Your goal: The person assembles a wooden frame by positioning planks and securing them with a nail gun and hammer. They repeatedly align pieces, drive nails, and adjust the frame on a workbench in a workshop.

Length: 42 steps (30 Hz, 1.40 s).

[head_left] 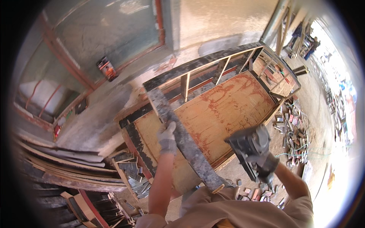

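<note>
Frame [205,64]: wooden. Board [193,149], lying across the frame: probably stiff, fairly light; we hold its edges, left hand [166,136] pinching one between fingers. Nail gun [254,142], beside the frame's near edge: probably heavy; we grip its handle, right hand's [269,163] fingers curled round.

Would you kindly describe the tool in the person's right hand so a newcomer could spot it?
Find the large, red-stained wooden panel. By its near right edge, the gloved right hand grips the tool. Its bulky, dark body sets it apart from the long, straight grey board.
</note>
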### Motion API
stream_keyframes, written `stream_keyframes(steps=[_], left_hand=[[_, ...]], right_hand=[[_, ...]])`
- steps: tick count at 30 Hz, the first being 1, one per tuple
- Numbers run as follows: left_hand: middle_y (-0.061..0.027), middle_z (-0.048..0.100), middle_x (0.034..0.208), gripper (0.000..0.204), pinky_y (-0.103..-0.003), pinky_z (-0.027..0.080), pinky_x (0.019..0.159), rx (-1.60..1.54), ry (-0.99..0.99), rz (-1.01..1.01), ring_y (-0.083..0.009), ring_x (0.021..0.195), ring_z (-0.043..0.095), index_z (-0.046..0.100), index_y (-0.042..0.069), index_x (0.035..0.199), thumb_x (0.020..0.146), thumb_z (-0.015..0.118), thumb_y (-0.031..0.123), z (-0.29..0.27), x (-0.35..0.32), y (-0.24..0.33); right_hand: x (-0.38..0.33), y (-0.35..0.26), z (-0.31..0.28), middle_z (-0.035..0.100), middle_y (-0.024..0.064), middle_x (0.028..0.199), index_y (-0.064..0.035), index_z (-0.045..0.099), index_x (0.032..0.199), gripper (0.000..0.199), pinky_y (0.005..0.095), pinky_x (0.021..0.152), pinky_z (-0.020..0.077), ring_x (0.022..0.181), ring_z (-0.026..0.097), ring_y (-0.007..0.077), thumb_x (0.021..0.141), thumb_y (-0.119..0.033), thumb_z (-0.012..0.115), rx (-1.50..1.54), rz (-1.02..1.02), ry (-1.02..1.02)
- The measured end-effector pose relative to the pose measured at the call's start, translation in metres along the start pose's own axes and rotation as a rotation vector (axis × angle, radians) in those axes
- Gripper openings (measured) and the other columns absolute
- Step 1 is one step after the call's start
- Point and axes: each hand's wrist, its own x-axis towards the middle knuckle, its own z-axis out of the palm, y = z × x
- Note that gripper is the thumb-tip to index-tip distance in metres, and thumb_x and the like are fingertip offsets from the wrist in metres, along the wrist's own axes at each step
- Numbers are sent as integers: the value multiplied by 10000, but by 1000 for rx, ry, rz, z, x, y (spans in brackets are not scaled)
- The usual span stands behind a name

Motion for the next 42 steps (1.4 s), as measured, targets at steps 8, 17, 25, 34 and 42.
stream_keyframes(steps=[8,17,25,34,42], left_hand=[[-52,735,1121,374,-306,517,894,335,254,126,-170,973,670,726,-23,1225,887,801,120,-22,15,-15],[-271,654,1228,517,-479,473,993,1769,626,179,-398,1163,626,573,0,1376,1011,559,366,21,-23,8],[-267,474,1519,1032,-559,500,1016,1911,897,-326,-424,1329,539,376,127,1584,824,622,779,58,-1,-14],[-146,588,1352,509,-387,516,1003,1262,574,707,-272,1206,606,517,37,1424,1021,505,348,236,-31,-221],[-230,663,1160,338,-498,501,931,1355,425,305,-438,1093,615,657,15,1217,954,675,226,600,-223,-503]], right_hand=[[-85,270,-3,625,67,585,-60,666,711,127,341,425,500,461,614,189,812,-88,738,482,534,259],[-106,591,-83,706,75,729,-9,738,844,179,370,514,548,552,650,199,728,-109,831,684,813,475],[-48,662,-262,701,85,718,-10,740,847,123,359,536,553,567,655,199,751,-71,788,1001,770,414],[127,587,-611,682,111,679,1,733,787,194,374,545,564,565,667,237,803,-186,783,167,554,252],[479,599,-869,742,231,876,15,706,979,532,460,715,611,811,749,383,866,-505,713,-744,173,533]])
